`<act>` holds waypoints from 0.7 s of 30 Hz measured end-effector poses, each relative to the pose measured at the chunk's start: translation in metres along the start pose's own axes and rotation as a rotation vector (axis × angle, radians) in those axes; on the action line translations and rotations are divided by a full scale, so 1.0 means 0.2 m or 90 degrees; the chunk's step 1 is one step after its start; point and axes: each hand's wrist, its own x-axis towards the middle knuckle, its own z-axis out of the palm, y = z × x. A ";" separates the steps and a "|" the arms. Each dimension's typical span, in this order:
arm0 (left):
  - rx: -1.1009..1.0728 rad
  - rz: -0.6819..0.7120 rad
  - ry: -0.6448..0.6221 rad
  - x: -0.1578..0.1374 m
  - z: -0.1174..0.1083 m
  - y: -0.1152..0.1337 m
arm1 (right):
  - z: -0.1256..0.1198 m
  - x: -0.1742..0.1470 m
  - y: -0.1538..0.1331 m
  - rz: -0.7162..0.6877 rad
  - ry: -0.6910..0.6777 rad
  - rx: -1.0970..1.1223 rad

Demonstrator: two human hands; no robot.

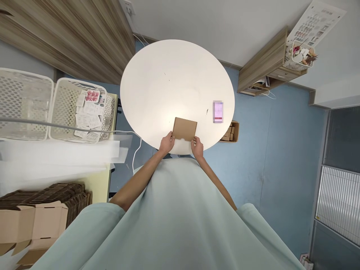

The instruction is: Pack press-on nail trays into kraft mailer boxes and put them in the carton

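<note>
A small brown cardboard box (184,129), its lid down, is at the near edge of the round white table (168,82). My left hand (167,143) grips its left side near the front corner, the fingers closed on the edge. At the opposite front corner my right hand (197,146) holds the box's right side, fingers bent against it. The undersides of the fingers are hidden. To the right on the table lies a phone-shaped thing with a blurred pink screen (218,111).
An open carton of brown pieces (233,131) stands on the floor right of the table. At left, a white basket (60,108) holds printed cards, a white cable (137,150) hangs down, and unfolded cardboard boxes (47,221) are stacked. A wooden shelf (264,62) stands back right.
</note>
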 end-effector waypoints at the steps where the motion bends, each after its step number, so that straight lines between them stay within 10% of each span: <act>1: 0.000 -0.006 0.008 0.00 0.01 -0.01 | 0.00 0.00 0.00 0.000 0.004 0.011; 21: -0.076 -0.055 0.026 0.10 -0.01 -0.02 | 0.03 0.13 0.07 0.052 0.026 0.085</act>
